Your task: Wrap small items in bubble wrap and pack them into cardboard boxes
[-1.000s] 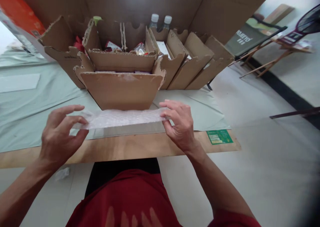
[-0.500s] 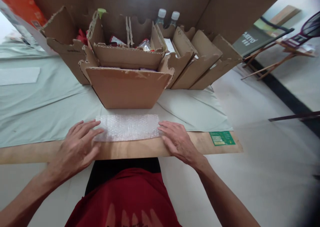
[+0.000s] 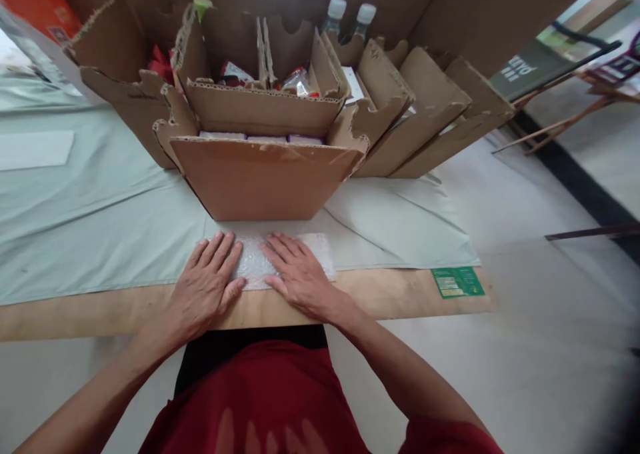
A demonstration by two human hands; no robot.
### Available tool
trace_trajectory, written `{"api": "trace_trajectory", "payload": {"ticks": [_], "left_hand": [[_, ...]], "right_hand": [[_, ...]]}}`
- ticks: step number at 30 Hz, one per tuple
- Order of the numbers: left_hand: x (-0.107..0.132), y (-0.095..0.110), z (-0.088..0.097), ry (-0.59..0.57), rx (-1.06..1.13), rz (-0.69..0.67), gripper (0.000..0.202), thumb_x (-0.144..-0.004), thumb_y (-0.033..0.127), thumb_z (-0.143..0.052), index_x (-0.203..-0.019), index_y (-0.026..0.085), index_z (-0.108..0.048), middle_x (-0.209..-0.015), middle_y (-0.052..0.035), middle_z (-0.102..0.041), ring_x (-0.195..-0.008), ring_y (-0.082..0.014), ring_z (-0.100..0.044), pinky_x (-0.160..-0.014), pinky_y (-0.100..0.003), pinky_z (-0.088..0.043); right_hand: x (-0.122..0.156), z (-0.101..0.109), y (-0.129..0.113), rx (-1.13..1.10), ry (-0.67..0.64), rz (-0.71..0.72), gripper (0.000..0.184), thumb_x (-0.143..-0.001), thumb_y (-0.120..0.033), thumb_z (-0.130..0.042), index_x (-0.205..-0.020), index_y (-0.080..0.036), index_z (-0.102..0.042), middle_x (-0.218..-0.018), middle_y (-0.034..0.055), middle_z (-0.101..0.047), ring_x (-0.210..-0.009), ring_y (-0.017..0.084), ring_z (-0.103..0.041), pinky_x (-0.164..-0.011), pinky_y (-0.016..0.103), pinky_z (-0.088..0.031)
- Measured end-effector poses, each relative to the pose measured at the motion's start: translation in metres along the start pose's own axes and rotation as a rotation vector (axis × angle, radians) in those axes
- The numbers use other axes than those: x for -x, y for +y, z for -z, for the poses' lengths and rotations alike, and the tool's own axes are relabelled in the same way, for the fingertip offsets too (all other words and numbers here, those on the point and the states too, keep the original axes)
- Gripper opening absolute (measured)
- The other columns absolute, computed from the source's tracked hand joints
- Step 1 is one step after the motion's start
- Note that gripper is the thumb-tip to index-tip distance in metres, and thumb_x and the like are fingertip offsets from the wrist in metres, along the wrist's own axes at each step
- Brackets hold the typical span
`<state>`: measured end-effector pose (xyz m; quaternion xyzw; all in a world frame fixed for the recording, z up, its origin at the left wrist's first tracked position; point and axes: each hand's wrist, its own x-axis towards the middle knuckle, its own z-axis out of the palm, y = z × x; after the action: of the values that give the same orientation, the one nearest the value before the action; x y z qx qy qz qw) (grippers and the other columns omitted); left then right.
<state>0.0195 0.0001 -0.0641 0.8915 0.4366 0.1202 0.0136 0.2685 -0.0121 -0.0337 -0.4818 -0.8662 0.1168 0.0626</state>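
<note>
A flat strip of clear bubble wrap point(image 3: 251, 262) lies at the front of the table, partly over the cloth and partly over the bare wood. My left hand point(image 3: 209, 277) rests palm down on its left end, fingers stretched out. On its middle and right part lies my right hand point(image 3: 299, 271), also flat with the fingers extended. The hands cover much of the wrap; its right end shows past my right hand. Just beyond the fingertips stands a brown cardboard bin point(image 3: 260, 181) with several thin packs inside.
Behind are several cardboard compartments point(image 3: 270, 111) with red packets and two white-capped bottles point(image 3: 335, 17). A pale green cloth point(image 3: 115, 207) covers most of the table. A green card point(image 3: 457, 282) lies on the wooden edge point(image 3: 390, 291) at right, and a white sheet point(image 3: 37, 149) at left.
Both hands have moved inward from the ends of the bubble wrap and now lie flat on top of it. The view has shifted slightly.
</note>
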Motion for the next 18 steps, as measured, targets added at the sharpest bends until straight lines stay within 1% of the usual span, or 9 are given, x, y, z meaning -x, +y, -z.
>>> {"api": "trace_trajectory", "payload": {"ticks": [2, 5, 7, 10, 14, 16, 18], "left_hand": [[0.002, 0.001, 0.001, 0.007, 0.009, 0.000, 0.059, -0.106, 0.040, -0.038, -0.153, 0.010, -0.053, -0.165, -0.0193, -0.046, -0.158, -0.0361, -0.037, -0.130, -0.054, -0.024], [0.002, 0.002, 0.003, -0.002, 0.013, -0.001, 0.059, -0.106, 0.042, -0.037, -0.154, 0.010, -0.052, -0.166, -0.0196, -0.045, -0.159, -0.0370, -0.034, -0.131, -0.055, -0.021], [0.001, 0.003, 0.003, -0.004, 0.009, 0.001, 0.060, -0.107, 0.042, -0.036, -0.155, 0.010, -0.051, -0.166, -0.0196, -0.045, -0.160, -0.0370, -0.032, -0.131, -0.055, -0.021], [0.001, 0.003, 0.002, -0.001, 0.013, 0.012, 0.060, -0.106, 0.042, -0.036, -0.156, 0.010, -0.049, -0.166, -0.0200, -0.044, -0.160, -0.0368, -0.031, -0.131, -0.055, -0.020], [0.001, 0.005, -0.001, -0.024, 0.024, 0.037, 0.060, -0.105, 0.042, -0.038, -0.158, 0.015, -0.046, -0.168, -0.0179, -0.043, -0.161, -0.0350, -0.030, -0.132, -0.055, -0.018], [0.001, 0.005, -0.001, -0.014, 0.042, 0.039, 0.060, -0.105, 0.042, -0.039, -0.159, 0.016, -0.045, -0.168, -0.0176, -0.043, -0.161, -0.0348, -0.031, -0.132, -0.056, -0.019], [0.001, 0.002, 0.003, 0.017, 0.091, 0.035, 0.057, -0.106, 0.044, -0.039, -0.156, 0.019, -0.047, -0.169, -0.0174, -0.041, -0.161, -0.0355, -0.031, -0.130, -0.057, -0.023]], "right_hand": [[0.018, 0.000, 0.012, 0.018, 0.005, -0.069, 0.066, -0.107, -0.049, -0.052, -0.161, -0.012, -0.043, -0.171, 0.0166, -0.039, -0.160, 0.032, -0.034, -0.130, 0.054, -0.032], [0.039, 0.002, 0.027, 0.036, 0.000, -0.136, 0.064, -0.109, -0.049, -0.048, -0.163, -0.017, -0.041, -0.172, 0.0138, -0.037, -0.161, 0.030, -0.033, -0.130, 0.054, -0.032], [0.048, 0.002, 0.033, 0.043, 0.001, -0.158, 0.062, -0.110, -0.048, -0.044, -0.163, -0.017, -0.041, -0.173, 0.0127, -0.037, -0.161, 0.029, -0.033, -0.131, 0.053, -0.031], [0.053, 0.001, 0.037, 0.050, 0.002, -0.178, 0.062, -0.110, -0.049, -0.041, -0.163, -0.016, -0.041, -0.173, 0.0130, -0.036, -0.161, 0.029, -0.033, -0.131, 0.052, -0.029], [0.053, 0.002, 0.037, 0.030, 0.024, -0.190, 0.061, -0.110, -0.051, -0.041, -0.162, -0.020, -0.044, -0.172, 0.0110, -0.040, -0.160, 0.028, -0.035, -0.129, 0.052, -0.030], [0.055, 0.005, 0.039, 0.009, 0.059, -0.220, 0.057, -0.111, -0.049, -0.038, -0.158, -0.020, -0.049, -0.169, 0.0117, -0.045, -0.158, 0.029, -0.038, -0.127, 0.053, -0.033], [0.059, 0.010, 0.044, -0.015, 0.120, -0.278, 0.053, -0.111, -0.045, -0.033, -0.151, -0.018, -0.057, -0.163, 0.0137, -0.052, -0.154, 0.030, -0.043, -0.123, 0.053, -0.037]]}}
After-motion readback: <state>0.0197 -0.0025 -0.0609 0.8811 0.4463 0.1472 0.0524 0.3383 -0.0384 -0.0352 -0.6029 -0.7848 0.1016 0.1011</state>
